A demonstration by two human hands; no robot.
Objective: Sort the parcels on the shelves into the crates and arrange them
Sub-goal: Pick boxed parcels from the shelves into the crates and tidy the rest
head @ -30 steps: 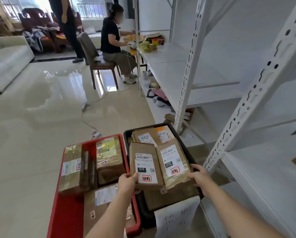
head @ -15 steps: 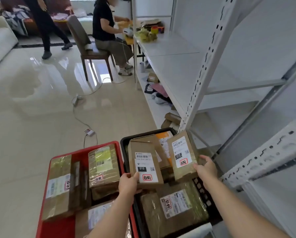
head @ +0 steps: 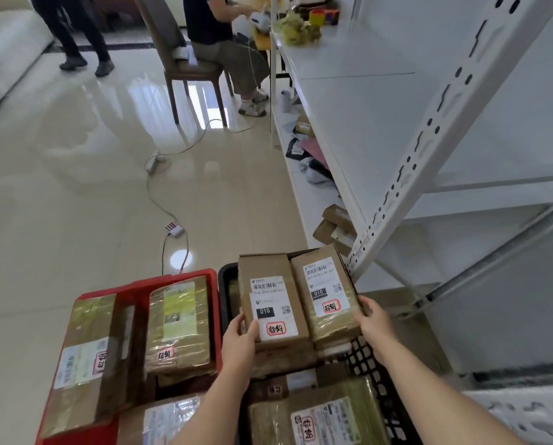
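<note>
**Two Hands, Two Parcels Over the Black Crate**

At 6 o'clock, a taped parcel (head: 320, 412) lies low in the black crate (head: 369, 364). Just above it, the left hand (head: 239, 343) grips the near left corner of a brown box parcel (head: 270, 303), with the thumb curled onto its white label. At 5 o'clock, the right hand (head: 373, 322) holds the right edge of a second box parcel (head: 324, 292), with the fingers bent around its side. The two boxes sit side by side, touching, on top of the black crate.

At 7 o'clock, the red crate (head: 211, 281) holds more taped parcels (head: 178, 326). At 3 o'clock stands the white shelf rack (head: 429, 136). At 12 o'clock, far off, a person sits on a chair (head: 178, 59).
</note>
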